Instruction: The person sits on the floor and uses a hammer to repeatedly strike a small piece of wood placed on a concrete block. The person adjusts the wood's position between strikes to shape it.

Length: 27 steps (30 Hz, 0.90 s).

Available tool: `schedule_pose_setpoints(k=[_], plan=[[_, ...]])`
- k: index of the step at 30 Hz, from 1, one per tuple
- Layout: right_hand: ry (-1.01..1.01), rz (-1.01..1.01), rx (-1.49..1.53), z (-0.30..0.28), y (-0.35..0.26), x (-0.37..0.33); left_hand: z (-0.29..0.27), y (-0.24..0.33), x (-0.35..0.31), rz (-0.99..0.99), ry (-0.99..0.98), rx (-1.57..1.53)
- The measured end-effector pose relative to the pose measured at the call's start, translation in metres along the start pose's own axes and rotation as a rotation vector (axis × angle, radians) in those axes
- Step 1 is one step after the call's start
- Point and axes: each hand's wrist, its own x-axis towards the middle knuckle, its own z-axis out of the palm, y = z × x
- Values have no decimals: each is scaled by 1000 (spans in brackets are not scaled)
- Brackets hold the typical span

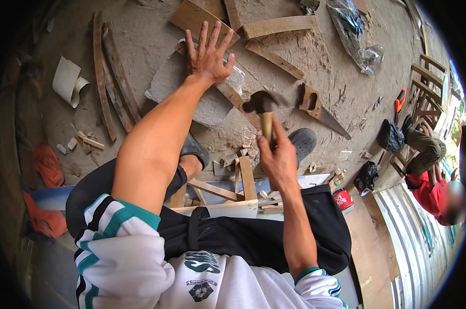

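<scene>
My right hand (279, 160) is closed around the wooden handle of a claw hammer (266, 121). Its dark metal head is raised and slightly blurred. My left hand (208, 61) lies with fingers spread over the near edge of a brown wooden board (194, 16). Beneath that hand, a narrow wooden strip (232, 93) slants across a rough concrete slab (166, 85). What the left palm touches is hidden. To the right of the hammer, a handsaw (320, 110) with a wooden handle lies on the ground.
Wooden offcuts (279, 26) lie ahead; long curved-looking strips (101, 77) lie left. Between my legs is a wooden box (220, 208) with scraps. A red can (343, 200) stands by my right knee. A person in red (428, 190) sits far right, near black plastic bags (367, 176).
</scene>
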Motion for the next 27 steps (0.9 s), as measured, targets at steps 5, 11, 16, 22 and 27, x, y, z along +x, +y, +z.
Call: schedule_pose_setpoints(k=[5,11,16,22,27], plan=[[373,-188,109,-2,-22,7,-4,4,4,-3,-112,128],[140,-265,2,53,38,-8,-6,14,11,-37,-151,239],[258,-155,145,17,0,-10,1,6,7,14,-71,133],[177,-33,14,65,59,-6,3,11,14,100,-61,81],[260,-128,127,38,44,-31,0,10,15,57,-69,199]])
